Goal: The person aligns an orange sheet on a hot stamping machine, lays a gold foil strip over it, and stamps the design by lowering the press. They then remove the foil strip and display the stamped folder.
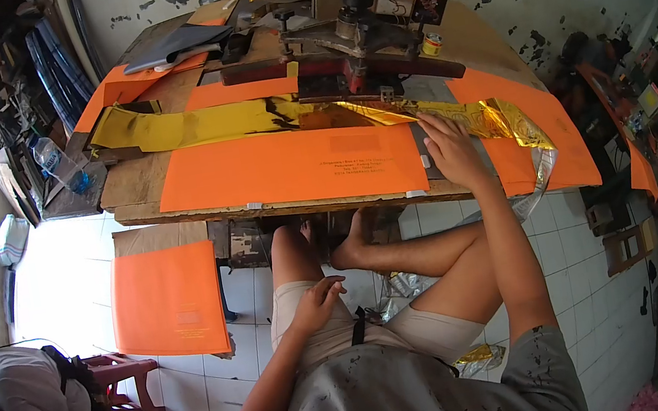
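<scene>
Gold foil strip (182, 130): runs left to right between press (350, 36) and near orange sheet (256, 170) | Judged light, limp, slippery, easily creased; take by edges | Right hand (450, 147): at foil's near edge, cannot tell if pinching | Left hand (315, 306): empty, relaxed

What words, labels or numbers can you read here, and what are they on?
None can be read with certainty.
Orange sheet on the table: several lines of dark print, too small.
Orange sheet at lower left: faint print, too small.
Gold foil: marks, not clearly letters.
Yellow can: label, blurred.
Bottle: label, too blurred.
</scene>
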Available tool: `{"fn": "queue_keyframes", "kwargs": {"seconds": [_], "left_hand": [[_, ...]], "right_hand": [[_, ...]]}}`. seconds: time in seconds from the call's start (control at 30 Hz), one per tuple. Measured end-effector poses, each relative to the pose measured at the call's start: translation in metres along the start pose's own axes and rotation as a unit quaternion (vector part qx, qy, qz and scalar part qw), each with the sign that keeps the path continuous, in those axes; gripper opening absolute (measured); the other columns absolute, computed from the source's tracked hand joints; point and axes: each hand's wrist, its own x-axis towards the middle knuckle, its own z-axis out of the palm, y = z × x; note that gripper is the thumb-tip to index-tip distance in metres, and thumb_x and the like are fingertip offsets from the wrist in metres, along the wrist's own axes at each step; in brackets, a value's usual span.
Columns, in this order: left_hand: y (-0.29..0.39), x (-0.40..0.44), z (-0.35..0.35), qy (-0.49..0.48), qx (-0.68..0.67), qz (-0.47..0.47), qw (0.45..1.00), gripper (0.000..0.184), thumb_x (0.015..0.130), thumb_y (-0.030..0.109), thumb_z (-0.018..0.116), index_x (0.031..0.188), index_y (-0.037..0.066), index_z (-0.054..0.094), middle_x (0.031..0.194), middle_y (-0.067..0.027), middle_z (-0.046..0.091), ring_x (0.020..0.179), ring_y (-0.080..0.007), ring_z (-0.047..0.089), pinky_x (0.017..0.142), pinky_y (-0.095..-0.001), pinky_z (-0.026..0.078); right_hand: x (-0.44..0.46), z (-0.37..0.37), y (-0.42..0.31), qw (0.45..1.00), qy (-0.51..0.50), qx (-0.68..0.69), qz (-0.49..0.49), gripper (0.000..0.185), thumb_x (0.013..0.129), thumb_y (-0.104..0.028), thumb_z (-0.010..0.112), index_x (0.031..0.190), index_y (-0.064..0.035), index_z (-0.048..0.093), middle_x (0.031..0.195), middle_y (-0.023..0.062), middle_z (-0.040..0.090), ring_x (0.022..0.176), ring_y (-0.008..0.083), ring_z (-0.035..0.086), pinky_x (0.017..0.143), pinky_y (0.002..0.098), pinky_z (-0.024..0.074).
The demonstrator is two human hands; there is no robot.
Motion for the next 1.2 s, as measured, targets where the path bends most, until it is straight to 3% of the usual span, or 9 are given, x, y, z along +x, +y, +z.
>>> {"fn": "queue_keyframes", "kwargs": {"seconds": [0.13, 0.23, 0.33, 0.53, 0.73, 0.87, 0.97, 1.07, 1.2], "left_hand": [[0.018, 0.001, -0.001, -0.007, -0.01, 0.003, 1.0, 0.035, 0.109, 0.03, 0.053, 0.127, 0.002, 0.064, 0.1, -0.015, 0.077, 0.093, -0.0312, 0.075, 0.083, -0.0391, 0.056], [0.042, 0.007, -0.002, -0.046, -0.031, -0.019, 0.998, 0.034, 0.109, 0.026, 0.052, 0.128, 0.001, 0.064, 0.112, -0.0145, 0.074, 0.103, -0.0253, 0.072, 0.092, -0.0376, 0.054], [0.085, 0.017, -0.003, -0.041, -0.043, 0.092, 0.994, 0.034, 0.105, 0.02, 0.06, 0.133, 0.0, 0.062, 0.119, -0.016, 0.073, 0.111, -0.026, 0.071, 0.096, -0.0365, 0.053], [0.152, 0.034, 0.01, -0.084, -0.276, 0.163, 0.944, 0.059, 0.105, 0.02, 0.061, 0.154, -0.001, 0.038, 0.155, -0.0154, 0.048, 0.141, -0.0268, 0.05, 0.115, -0.0408, 0.041], [0.15, 0.031, 0.024, -0.139, -0.455, 0.143, 0.868, 0.076, 0.106, 0.029, 0.062, 0.161, 0.001, 0.019, 0.159, -0.0158, 0.039, 0.147, -0.0289, 0.041, 0.121, -0.0449, 0.032], [0.139, 0.017, 0.027, -0.138, -0.489, 0.089, 0.856, 0.08, 0.104, 0.039, 0.063, 0.159, -0.001, 0.022, 0.157, -0.014, 0.043, 0.145, -0.0257, 0.042, 0.12, -0.0428, 0.032], [0.122, 0.011, 0.031, -0.128, -0.463, 0.041, 0.876, 0.071, 0.105, 0.035, 0.062, 0.157, -0.001, 0.031, 0.151, -0.0132, 0.05, 0.14, -0.0233, 0.046, 0.117, -0.0399, 0.035], [0.113, 0.013, 0.032, -0.153, -0.489, 0.024, 0.859, 0.058, 0.106, 0.03, 0.06, 0.151, -0.002, 0.042, 0.145, -0.0111, 0.056, 0.135, -0.0207, 0.05, 0.114, -0.0372, 0.038], [0.129, 0.015, 0.027, -0.177, -0.448, 0.042, 0.875, 0.065, 0.106, 0.033, 0.058, 0.156, 0.001, 0.031, 0.154, -0.0125, 0.047, 0.143, -0.0253, 0.045, 0.118, -0.0424, 0.036]], "right_hand": [[-0.014, -0.02, -0.018, 1.0, 0.017, 0.011, -0.016, 0.04, 0.105, -0.017, 0.05, 0.14, 0.0022, 0.057, 0.153, 0.0095, 0.052, 0.14, 0.0286, 0.047, 0.117, 0.0454, 0.0341], [-0.032, -0.043, -0.038, 0.999, 0.032, 0.012, -0.03, 0.038, 0.104, -0.016, 0.052, 0.135, 0.003, 0.061, 0.148, 0.0105, 0.056, 0.138, 0.0294, 0.049, 0.116, 0.0472, 0.0348], [-0.057, -0.067, -0.064, 0.998, 0.037, 0.025, -0.045, 0.035, 0.102, -0.016, 0.055, 0.13, 0.0033, 0.065, 0.143, 0.0112, 0.06, 0.136, 0.0298, 0.051, 0.114, 0.0484, 0.036], [-0.11, -0.109, -0.126, 0.997, 0.01, 0.053, -0.063, 0.035, 0.097, -0.018, 0.062, 0.126, -0.0008, 0.069, 0.139, 0.0091, 0.064, 0.128, 0.0283, 0.058, 0.105, 0.0452, 0.0419], [-0.147, -0.114, -0.163, 0.989, -0.003, 0.122, -0.079, 0.034, 0.093, -0.024, 0.068, 0.122, -0.007, 0.074, 0.134, 0.0065, 0.067, 0.115, 0.0252, 0.064, 0.094, 0.0403, 0.0475], [-0.161, -0.105, -0.174, 0.982, -0.024, 0.163, -0.092, 0.032, 0.092, -0.027, 0.071, 0.12, -0.0126, 0.077, 0.134, 0.0064, 0.067, 0.112, 0.0236, 0.065, 0.093, 0.0392, 0.0483], [-0.161, -0.104, -0.18, 0.977, -0.015, 0.196, -0.077, 0.028, 0.085, -0.024, 0.079, 0.112, -0.0145, 0.081, 0.132, 0.0065, 0.069, 0.111, 0.0241, 0.066, 0.092, 0.0382, 0.0468], [-0.167, -0.099, -0.178, 0.977, -0.026, 0.203, -0.066, 0.027, 0.09, -0.029, 0.074, 0.112, -0.0128, 0.08, 0.133, 0.0066, 0.067, 0.113, 0.0237, 0.066, 0.095, 0.0393, 0.0483], [-0.168, -0.097, -0.176, 0.976, -0.022, 0.208, -0.062, 0.028, 0.089, -0.028, 0.076, 0.112, -0.0131, 0.08, 0.134, 0.007, 0.067, 0.115, 0.0245, 0.066, 0.094, 0.0407, 0.0493]]}}
